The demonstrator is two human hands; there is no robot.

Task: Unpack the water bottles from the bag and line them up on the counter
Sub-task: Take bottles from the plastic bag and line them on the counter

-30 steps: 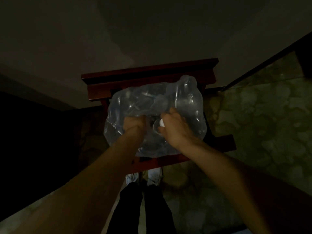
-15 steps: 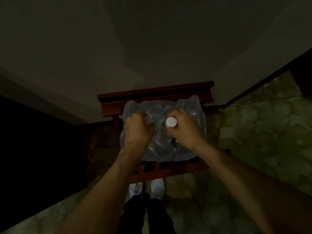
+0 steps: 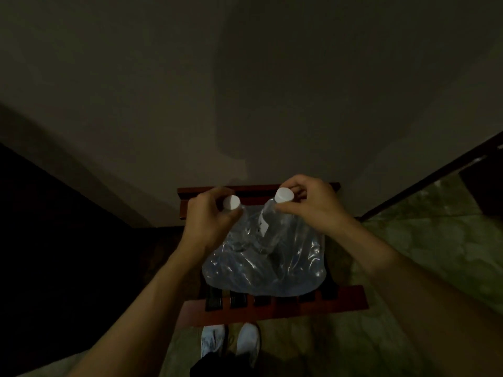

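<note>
gripping two white-capped bottles by their necks above the clear bag (image 3: 261, 268).
left hand (image 3: 209, 221) grasps the left bottle (image 3: 232, 202), right hand (image 3: 313, 205) the right bottle (image 3: 272, 221); bag rests on a red slatted rack (image 3: 272, 306).

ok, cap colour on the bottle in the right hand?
White cap, pinched at the neck by the right hand; clearest in the head view.

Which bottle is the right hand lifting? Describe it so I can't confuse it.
On the red wooden rack by the wall sits a clear plastic bag. The right hand grips the white-capped bottle on the right; unlike the left hand's, a white label shows.
</note>
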